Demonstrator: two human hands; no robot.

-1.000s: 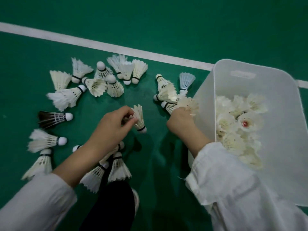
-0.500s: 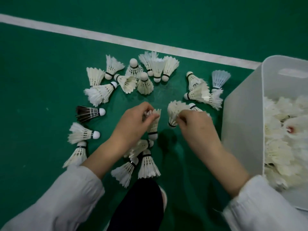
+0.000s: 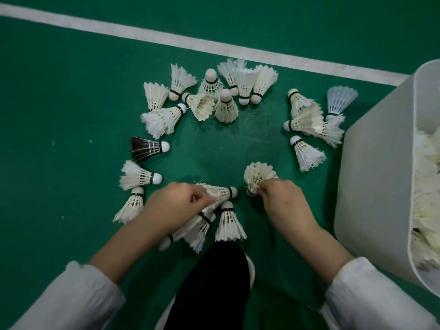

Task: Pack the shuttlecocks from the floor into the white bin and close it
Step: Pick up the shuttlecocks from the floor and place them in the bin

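Much of white bin [image 3: 371,186] off-frame

From my feed I count about twenty white shuttlecocks [image 3: 226,108] on the floor [image 3: 71,115], some overlapping. That includes one in the left hand [image 3: 176,206] and one in the right hand [image 3: 281,198]. There is one black-feathered shuttlecock [image 3: 145,148], one pale blue shuttlecock [image 3: 340,98] and one white bin [image 3: 371,186], its heap too jumbled to count.

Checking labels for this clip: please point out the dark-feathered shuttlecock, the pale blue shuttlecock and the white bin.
dark-feathered shuttlecock [image 3: 144,148], head view, on its feather skirt.
pale blue shuttlecock [image 3: 341,97], head view, on its skirt.
white bin [image 3: 373,167], head view, on its outer side wall.
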